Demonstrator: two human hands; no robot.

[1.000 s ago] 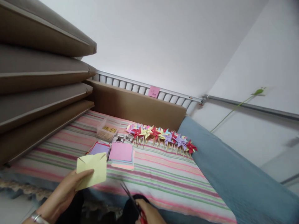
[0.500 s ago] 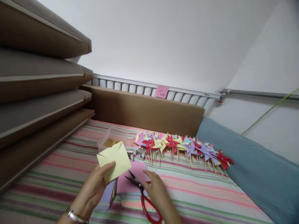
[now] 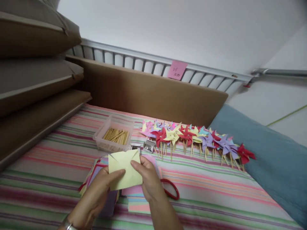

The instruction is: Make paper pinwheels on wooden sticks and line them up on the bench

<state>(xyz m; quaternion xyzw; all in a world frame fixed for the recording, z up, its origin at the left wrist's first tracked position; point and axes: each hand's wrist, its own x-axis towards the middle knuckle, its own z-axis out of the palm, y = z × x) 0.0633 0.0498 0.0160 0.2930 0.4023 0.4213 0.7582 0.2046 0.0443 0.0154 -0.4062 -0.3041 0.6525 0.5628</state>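
Observation:
A square of pale yellow paper (image 3: 124, 179) with slits at its upper corners is held up between both hands. My left hand (image 3: 102, 183) pinches its left side, thumb across the front. My right hand (image 3: 148, 179) grips the right edge with thumb in front and fingers behind. Beside my right wrist, a red handle of the scissors (image 3: 173, 190) shows; the blades are hidden by the hand and paper. Beneath lie pink paper (image 3: 130, 191), other coloured sheets (image 3: 139, 207) and, to the left, a stack of coloured paper (image 3: 107, 204).
A clear plastic box (image 3: 99, 140) holds short wooden sticks (image 3: 116, 135). Small metal-filled boxes (image 3: 149, 146) sit nearby. Rows of finished paper pinwheels (image 3: 187, 135) lie across the striped cloth (image 3: 203, 185). Stacked cushions (image 3: 35, 80) rise at left; a brown board (image 3: 148, 92) stands behind.
My right hand has let go of the scissors, which now lie on the cloth, and has taken the yellow paper's right edge. The view has shifted closer and downward.

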